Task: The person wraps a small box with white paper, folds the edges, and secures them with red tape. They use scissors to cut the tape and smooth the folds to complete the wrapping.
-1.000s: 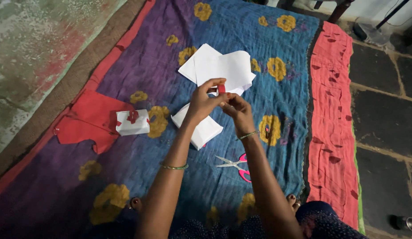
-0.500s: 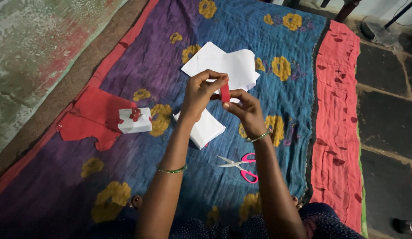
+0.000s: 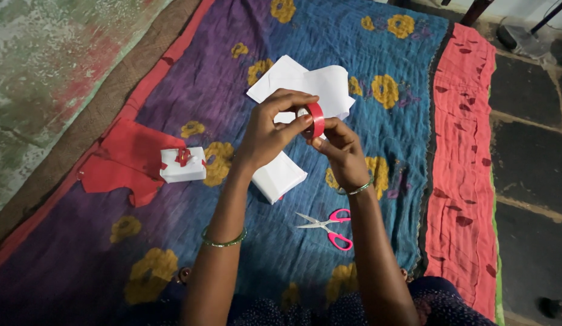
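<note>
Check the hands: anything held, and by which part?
Both: left hand and right hand pinch a red tape roll by its rim.

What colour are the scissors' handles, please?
Pink, on the scissors; clearest in the head view.

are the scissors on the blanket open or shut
Open: the pink-handled scissors lie on the blanket with blades parted in a narrow V, untouched by either hand.

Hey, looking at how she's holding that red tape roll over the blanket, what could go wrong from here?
The red tape roll is pinched only by fingertips of the left hand and right hand, so it might slip and drop onto the white paper sheets. A loose sticky end could catch on them. The pink-handled scissors lie open near her right forearm, which could brush the blades.
</note>
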